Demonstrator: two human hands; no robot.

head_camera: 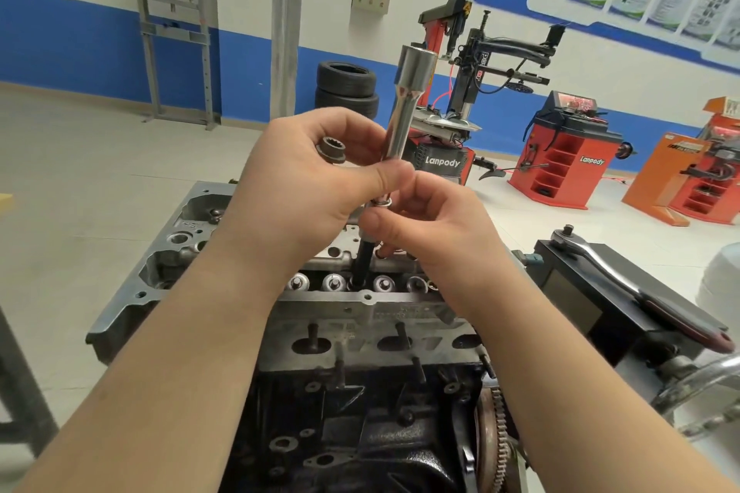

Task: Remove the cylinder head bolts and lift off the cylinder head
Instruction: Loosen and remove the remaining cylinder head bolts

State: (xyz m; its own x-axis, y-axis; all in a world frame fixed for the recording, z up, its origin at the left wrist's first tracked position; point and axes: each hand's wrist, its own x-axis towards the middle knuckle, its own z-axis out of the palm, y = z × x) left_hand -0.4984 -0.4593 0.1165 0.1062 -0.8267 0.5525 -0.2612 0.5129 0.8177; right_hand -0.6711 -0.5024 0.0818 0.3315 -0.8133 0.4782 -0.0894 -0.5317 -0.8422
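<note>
Bolt removal, I judge: left hand (304,188) pinches the long socket (404,108) and a bolt head (331,147); right hand (432,228) pinches the black bolt (363,258) at frame centre. Next, lift it clear of the cylinder head (360,316).

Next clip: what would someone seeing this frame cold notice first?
The two hands meeting at centre: the left hand holds a long chrome socket tilted upward plus a bolt head, and the right hand pinches a dark bolt rising from the cylinder head. A ratchet wrench lies on the black stand at right.
</note>
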